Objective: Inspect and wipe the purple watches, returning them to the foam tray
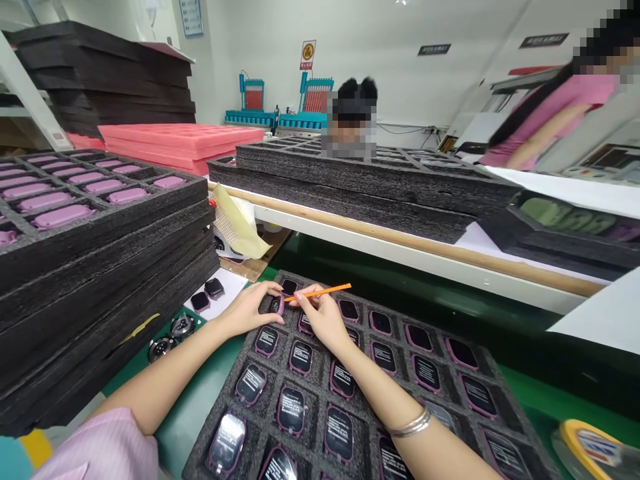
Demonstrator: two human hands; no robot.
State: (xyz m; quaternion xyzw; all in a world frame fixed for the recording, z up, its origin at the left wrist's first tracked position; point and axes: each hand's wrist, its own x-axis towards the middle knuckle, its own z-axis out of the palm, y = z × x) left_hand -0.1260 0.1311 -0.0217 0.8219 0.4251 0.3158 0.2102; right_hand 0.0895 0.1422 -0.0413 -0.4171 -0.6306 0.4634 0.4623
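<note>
A dark foam tray (500,373) lies on the green belt before me, its pockets filled with several small purple-rimmed devices with black screens. My left hand (250,308) pinches one such device (277,305) at the tray's far left corner, tilting it up. My right hand (320,317) is closed on a thin orange stick (323,291), whose tip points at that device. A silver bangle (413,424) sits on my right wrist.
A tall stack of foam trays (100,267) with pink parts rises at my left. Loose devices (207,295) and round parts (173,333) lie beside it. Across a raised shelf with more foam trays (360,183), one person sits and another stands at right. A tape roll (595,447) lies at bottom right.
</note>
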